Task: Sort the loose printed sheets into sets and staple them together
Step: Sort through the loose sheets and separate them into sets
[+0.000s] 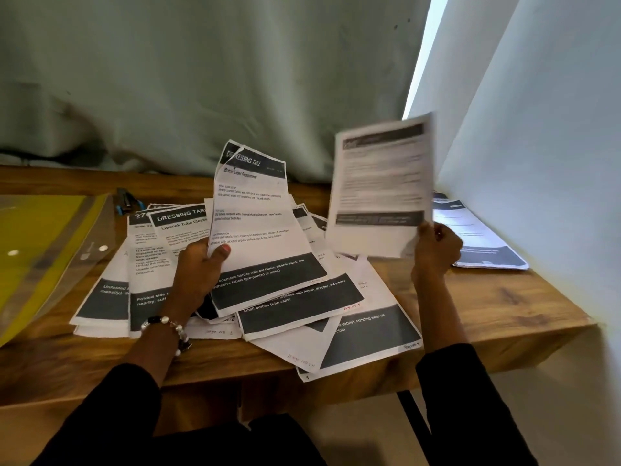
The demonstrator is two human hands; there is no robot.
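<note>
A messy pile of printed sheets (pixel 302 317) with dark header and footer bands covers the middle of the wooden table (pixel 504 307). My left hand (pixel 198 264) grips the left edge of a "Dressing Table – Bottle Label Replacement" sheet (pixel 255 227), lifted and curling above the pile. My right hand (pixel 437 247) holds another printed sheet (pixel 379 186) upright by its lower right corner; it is blurred. A dark stapler (pixel 126 200) with blue trim lies at the back left of the pile. A separate small set of sheets (pixel 477 237) lies flat at the far right by the wall.
A yellow folder in a clear plastic sleeve (pixel 40 250) lies on the table's left side. A grey-green curtain (pixel 201 79) hangs behind the table and a white wall (pixel 544 163) closes the right side. The table's front edge runs near my sleeves.
</note>
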